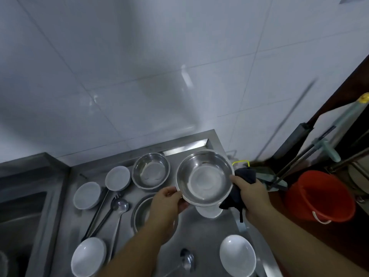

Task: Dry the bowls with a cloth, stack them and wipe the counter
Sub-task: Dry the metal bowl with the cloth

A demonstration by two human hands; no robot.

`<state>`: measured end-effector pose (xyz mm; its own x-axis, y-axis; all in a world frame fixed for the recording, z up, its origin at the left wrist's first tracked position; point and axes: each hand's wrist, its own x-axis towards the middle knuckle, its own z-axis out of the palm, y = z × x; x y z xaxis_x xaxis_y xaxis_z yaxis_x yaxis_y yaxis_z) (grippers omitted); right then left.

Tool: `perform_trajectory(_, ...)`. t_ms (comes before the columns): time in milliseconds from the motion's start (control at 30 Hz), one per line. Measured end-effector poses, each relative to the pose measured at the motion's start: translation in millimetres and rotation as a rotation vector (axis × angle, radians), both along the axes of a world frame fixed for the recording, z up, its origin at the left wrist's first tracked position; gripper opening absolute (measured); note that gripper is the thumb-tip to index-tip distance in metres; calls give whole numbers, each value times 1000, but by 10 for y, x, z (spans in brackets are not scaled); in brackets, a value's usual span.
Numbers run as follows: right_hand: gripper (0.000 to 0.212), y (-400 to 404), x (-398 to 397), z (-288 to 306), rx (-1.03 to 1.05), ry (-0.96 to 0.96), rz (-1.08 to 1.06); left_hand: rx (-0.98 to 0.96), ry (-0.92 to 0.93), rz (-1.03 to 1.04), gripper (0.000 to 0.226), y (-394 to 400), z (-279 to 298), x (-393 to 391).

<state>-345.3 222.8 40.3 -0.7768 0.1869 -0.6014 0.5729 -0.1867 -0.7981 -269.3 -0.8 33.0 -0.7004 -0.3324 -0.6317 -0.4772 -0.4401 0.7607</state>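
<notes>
Right now, from the head camera, the person holds a large round stainless-steel bowl point(204, 177) up above the steel counter point(201, 234), mouth facing the lens. The left hand point(169, 198) pinches its near-left rim, thumb on the inside. The right hand point(252, 194) grips the right rim and is also wrapped around a dark navy cloth point(239, 188), bunched in the fist with ends sticking out above and below.

Count the metal bowls: three. One is held, a second steel bowl point(151, 170) sits on the counter just left of it, and a third steel bowl point(142, 212) lies partly hidden under the left forearm.

White bowls: five in sight. Two small white bowls point(117, 178) point(87, 195) sit at back left, two larger white bowls point(88, 256) point(237, 255) near the front, and a fifth white bowl point(209, 211) peeks out beneath the held one.

Two long-handled steel ladles point(119, 204) lie between them, and a steel spoon point(186, 258) rests at the front. One orange plastic bucket point(319, 194) stands on the floor to the right.
</notes>
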Motion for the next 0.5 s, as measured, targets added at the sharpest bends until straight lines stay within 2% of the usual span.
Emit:
perform_trajectory(200, 17, -260, -516, -542, -30, -38, -76, -57, -82, 1, 11, -184, -466, -579)
perform_trajectory(300, 7, -361, -706, -761, 0, -47, -61, -42, -109, 57, 10, -247, -700, -795)
perform_trajectory(400, 33, -414, -933, -1010, 202, -137, -6, 41, -138, 135, 11, -274, -918, -985)
perform_trajectory(500, 26, -459, -1131, -1237, 429, -175, 82, 94, -187, 184, 17, -255, -1148, -1110)
